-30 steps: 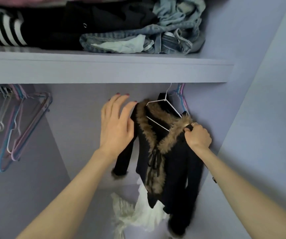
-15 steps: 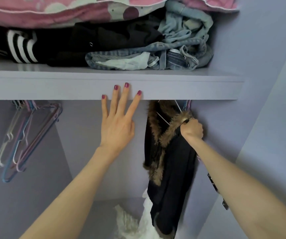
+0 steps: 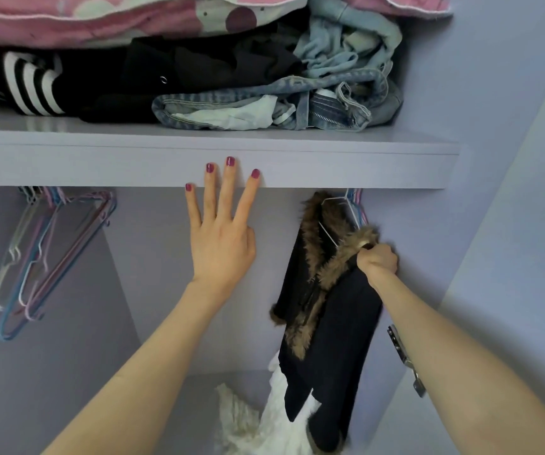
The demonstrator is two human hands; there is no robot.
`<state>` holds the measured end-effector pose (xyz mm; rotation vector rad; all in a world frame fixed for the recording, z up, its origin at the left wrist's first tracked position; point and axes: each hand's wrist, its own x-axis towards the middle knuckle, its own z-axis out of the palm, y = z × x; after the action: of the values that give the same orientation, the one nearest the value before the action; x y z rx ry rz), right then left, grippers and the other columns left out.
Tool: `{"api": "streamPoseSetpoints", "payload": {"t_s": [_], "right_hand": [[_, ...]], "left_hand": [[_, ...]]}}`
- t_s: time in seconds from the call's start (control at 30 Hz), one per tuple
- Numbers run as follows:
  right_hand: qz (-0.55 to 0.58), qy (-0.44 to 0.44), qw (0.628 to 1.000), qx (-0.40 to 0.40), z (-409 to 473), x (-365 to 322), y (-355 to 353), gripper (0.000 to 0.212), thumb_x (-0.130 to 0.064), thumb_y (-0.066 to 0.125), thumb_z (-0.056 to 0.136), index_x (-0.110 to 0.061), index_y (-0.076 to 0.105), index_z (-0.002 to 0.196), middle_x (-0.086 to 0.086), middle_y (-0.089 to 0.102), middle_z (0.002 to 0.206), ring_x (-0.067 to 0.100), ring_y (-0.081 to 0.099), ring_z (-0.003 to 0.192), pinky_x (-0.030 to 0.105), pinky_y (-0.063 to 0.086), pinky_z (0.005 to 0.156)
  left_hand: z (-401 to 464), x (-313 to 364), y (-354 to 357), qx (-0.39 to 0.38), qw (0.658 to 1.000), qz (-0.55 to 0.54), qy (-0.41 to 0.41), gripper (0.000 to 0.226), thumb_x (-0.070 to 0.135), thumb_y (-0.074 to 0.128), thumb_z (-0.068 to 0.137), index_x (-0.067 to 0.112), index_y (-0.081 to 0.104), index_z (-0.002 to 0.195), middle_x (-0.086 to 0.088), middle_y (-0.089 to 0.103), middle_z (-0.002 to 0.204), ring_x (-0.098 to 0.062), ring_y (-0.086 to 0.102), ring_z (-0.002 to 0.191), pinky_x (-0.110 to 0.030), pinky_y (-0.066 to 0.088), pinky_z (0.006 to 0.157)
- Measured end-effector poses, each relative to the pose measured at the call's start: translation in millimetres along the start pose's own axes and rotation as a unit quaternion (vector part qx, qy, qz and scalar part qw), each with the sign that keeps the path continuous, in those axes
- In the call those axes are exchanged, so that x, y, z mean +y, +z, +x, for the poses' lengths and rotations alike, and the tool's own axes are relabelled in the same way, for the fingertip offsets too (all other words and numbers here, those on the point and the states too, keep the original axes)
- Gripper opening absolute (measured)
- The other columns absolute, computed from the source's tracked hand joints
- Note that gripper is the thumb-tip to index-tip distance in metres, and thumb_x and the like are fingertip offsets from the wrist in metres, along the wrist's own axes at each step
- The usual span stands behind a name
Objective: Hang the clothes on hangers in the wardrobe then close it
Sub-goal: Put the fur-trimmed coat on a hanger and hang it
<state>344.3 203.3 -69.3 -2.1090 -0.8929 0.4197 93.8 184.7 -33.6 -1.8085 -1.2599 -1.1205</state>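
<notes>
A black jacket with a brown fur collar (image 3: 333,310) hangs on a white wire hanger (image 3: 331,221) at the right of the wardrobe, its hook hidden behind the shelf edge. My right hand (image 3: 377,259) grips the jacket's fur collar at the right shoulder. My left hand (image 3: 221,228) is raised with straight, spread fingers, the fingertips against the front edge of the lilac shelf (image 3: 100,165). A white garment (image 3: 264,415) hangs below and behind the jacket.
Several bare coloured hangers (image 3: 44,257) hang at the left under the shelf. Folded black clothes, jeans (image 3: 264,103) and a pink quilt (image 3: 100,18) are piled on the shelf. A metal hinge (image 3: 404,356) sticks out of the right wall.
My left hand rose from the jacket's left shoulder to the shelf edge. My right hand lifted the jacket and hanger up toward the rail; the jacket turned edge-on.
</notes>
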Motion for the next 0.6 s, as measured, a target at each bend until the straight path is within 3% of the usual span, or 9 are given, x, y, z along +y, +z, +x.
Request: {"api": "streamPoseSetpoints", "payload": {"t_s": [0.23,0.43,0.6], "right_hand": [[-0.016,-0.065,0.998,-0.006,-35.1,29.9,-9.8,0.037,-0.009,0.045,0.095,0.003,0.046,0.130,0.021,0.051,0.131,0.037,0.049,0.120,0.036,0.040,0.097],[-0.043,-0.114,0.991,-0.062,-108.2,79.8,-19.9,0.049,-0.009,0.043,0.097,-0.003,0.031,0.144,0.014,0.036,0.148,0.027,0.042,0.131,0.029,0.032,0.106],[-0.065,-0.142,0.977,-0.142,-188.1,137.2,-17.3,0.049,-0.016,0.049,0.096,-0.006,0.035,0.142,0.009,0.044,0.143,0.027,0.051,0.123,0.034,0.041,0.104]], "left_hand": [[-28.4,15.8,-19.7,-0.102,0.993,-0.057,-0.026,0.081,-0.003,0.049,0.076,0.016,0.017,0.148,-0.016,0.012,0.155,-0.040,0.007,0.142,-0.059,0.010,0.111],[-90.6,31.5,-53.5,-0.285,0.949,-0.130,-0.038,0.063,0.008,0.043,0.091,0.015,0.018,0.148,-0.015,0.012,0.155,-0.033,0.010,0.143,-0.051,0.016,0.116],[-158.6,40.9,-98.2,-0.374,0.902,-0.209,-0.054,0.051,0.016,0.041,0.096,0.016,0.025,0.144,-0.007,0.032,0.146,-0.027,0.037,0.128,-0.039,0.038,0.100]]}}
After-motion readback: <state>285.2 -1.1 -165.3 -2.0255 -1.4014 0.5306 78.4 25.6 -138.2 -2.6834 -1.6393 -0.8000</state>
